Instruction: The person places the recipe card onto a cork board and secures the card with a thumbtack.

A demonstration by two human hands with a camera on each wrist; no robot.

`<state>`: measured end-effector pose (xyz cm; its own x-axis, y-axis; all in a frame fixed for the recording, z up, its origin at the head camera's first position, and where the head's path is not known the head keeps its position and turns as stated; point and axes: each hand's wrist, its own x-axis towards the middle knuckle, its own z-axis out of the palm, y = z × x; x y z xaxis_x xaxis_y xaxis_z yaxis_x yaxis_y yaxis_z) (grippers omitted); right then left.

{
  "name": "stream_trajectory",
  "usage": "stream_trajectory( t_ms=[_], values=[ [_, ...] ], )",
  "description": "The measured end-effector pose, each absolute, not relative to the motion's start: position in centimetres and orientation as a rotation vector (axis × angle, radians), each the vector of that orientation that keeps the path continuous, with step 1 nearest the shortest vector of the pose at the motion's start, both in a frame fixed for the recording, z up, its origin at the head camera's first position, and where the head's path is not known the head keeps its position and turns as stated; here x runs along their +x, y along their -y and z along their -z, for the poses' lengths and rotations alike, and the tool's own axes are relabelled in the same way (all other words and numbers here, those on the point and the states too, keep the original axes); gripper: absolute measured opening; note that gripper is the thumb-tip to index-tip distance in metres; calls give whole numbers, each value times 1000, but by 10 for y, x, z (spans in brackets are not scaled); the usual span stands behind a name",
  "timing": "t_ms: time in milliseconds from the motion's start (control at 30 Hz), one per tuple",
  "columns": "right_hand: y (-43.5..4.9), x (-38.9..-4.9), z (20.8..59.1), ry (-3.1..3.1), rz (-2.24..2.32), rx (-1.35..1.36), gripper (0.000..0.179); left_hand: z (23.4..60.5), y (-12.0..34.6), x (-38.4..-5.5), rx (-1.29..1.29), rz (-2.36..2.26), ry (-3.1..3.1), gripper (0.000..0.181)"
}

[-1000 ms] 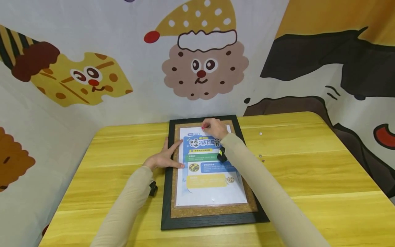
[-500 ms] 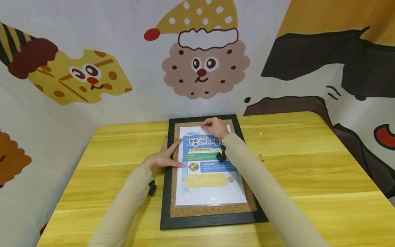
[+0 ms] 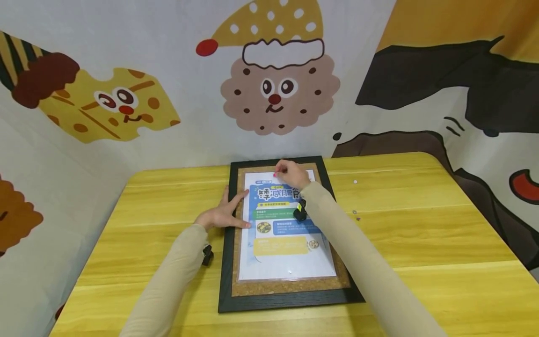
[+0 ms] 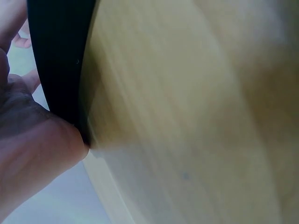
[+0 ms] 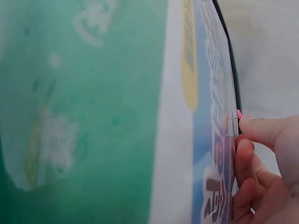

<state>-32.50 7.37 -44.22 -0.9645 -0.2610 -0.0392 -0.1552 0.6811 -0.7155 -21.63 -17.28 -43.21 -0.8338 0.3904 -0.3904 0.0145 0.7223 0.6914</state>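
Note:
In the head view a printed poster lies on a cork board with a black frame. My right hand pinches a pink push pin at the poster's top edge. The right wrist view shows the pin's metal needle pointing at the sheet, with the pink head by the thumb. My left hand rests with spread fingers across the frame's left side, thumb and fingertips reaching the poster. From the left wrist, its palm is seen against the frame's edge.
The board lies on a yellow wood-grain table. Right of it are a small whitish piece and two tiny bits lower down. A small clear dot shows near the poster's bottom edge. A cartoon-printed cloth hangs behind the table.
The right hand has shifted very slightly at the poster's top edge, still pinching the pink push pin. The left hand stays on the frame's left side.

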Motion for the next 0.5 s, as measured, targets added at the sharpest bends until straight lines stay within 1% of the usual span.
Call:
stream_trajectory(
  t_ms=[367, 500],
  values=[
    [-71, -324, 443, -2782, 1134, -320, 7, 433, 173, -216, 292, -969, -2393, 109],
    [-69, -325, 442, -2794, 1100, -307, 5, 433, 173, -217, 291, -966, -2399, 109]
  ],
)
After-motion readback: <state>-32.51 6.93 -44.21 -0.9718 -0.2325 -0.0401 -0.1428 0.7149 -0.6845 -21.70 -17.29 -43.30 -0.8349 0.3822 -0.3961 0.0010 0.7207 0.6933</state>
